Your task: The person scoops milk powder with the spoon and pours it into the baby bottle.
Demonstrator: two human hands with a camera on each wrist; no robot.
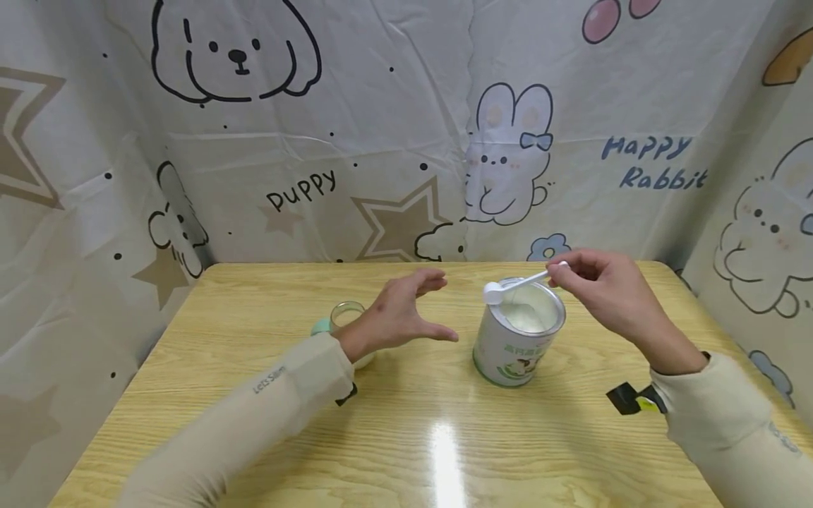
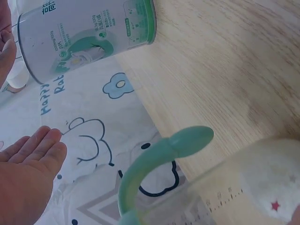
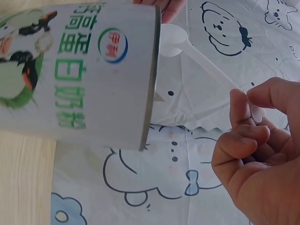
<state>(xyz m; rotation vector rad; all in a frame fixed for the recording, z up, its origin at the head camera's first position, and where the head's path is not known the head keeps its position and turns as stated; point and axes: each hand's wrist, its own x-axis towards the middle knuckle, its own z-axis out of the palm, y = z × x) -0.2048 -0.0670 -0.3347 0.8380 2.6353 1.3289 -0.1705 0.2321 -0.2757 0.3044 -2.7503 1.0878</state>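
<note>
The person's right grip is closed to a pinch, thumb against fingertips, on the handle end of a white scoop. Taking 12 as the top of the head view, the scoop's long axis runs between 2 and 8 o'clock, close to level: the held end lies toward 2, the round bowl toward 8. The bowl sits by the 10 o'clock side of the can's rim; whether it touches the metal, and what it contains, cannot be told. In the right wrist view the handle slants from the bowl toward 4 or 5 o'clock, into the fingers.

The can stands upright on the wood-grain bench, its long axis vertical and its mouth upward, showing pale powder inside. Its green lettering and cow picture face about 5 o'clock.

At the can's 9 o'clock, well apart from it, the left grip is spread wide and has hold of nothing, thumb and fingers making a C that faces 3 o'clock. Partly hidden behind that wrist is a clear cup with measuring marks, its green handle pointing toward 8 o'clock. Beyond the bench, toward 12, hangs a cartoon-printed cloth.
</note>
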